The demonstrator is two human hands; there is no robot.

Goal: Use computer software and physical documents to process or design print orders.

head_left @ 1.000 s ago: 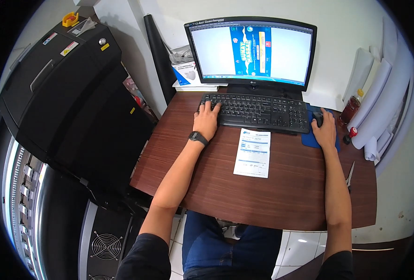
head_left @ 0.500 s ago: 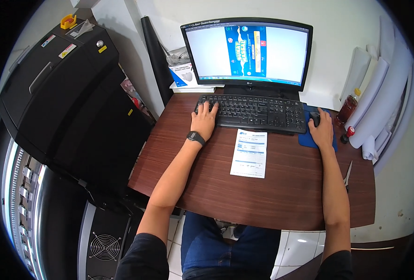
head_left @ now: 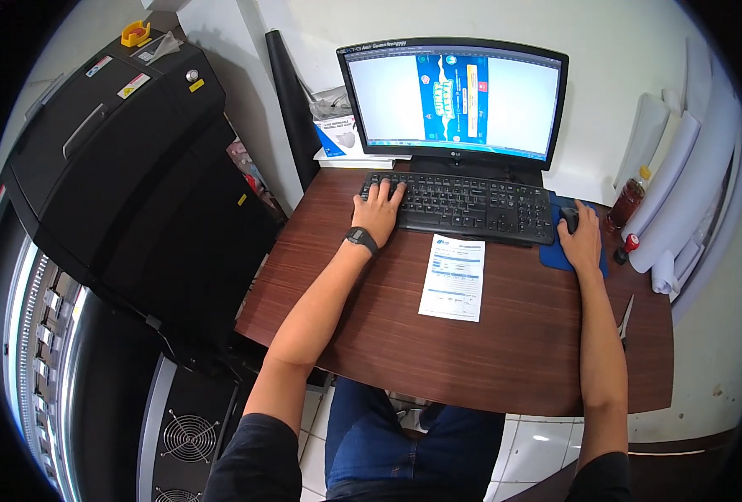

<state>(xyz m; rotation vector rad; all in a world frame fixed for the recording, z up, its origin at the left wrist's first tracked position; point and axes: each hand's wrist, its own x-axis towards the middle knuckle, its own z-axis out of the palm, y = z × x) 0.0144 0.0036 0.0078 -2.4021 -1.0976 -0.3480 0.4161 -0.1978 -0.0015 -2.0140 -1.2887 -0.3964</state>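
My left hand (head_left: 377, 215) lies over the left end of a black keyboard (head_left: 463, 203), its fingers spread on the keys and a dark digital watch on the wrist. On the right, my right hand (head_left: 583, 243) is curled around a black computer mouse (head_left: 569, 219), which it partly hides, on a blue mouse pad (head_left: 552, 256). Behind the keyboard stands a monitor (head_left: 521, 100) with a blue poster design upright in the middle of a pale window. A printed paper form (head_left: 453, 280) rests on the brown desk (head_left: 371, 326) between my forearms.
Scissors (head_left: 626, 320) lie beside my right forearm. Near the wall are a red-handled stamp (head_left: 628, 248), a bottle of dark red liquid (head_left: 629, 201) and large white paper rolls (head_left: 695, 192). A mask box (head_left: 337, 138) stands left of the monitor. A big black machine (head_left: 137, 167) borders the desk's left.
The whole view has shifted slightly, so the desk things appear a little further right. Both hands keep their places on keyboard and mouse. The poster's left edge looks trimmed inward on screen.
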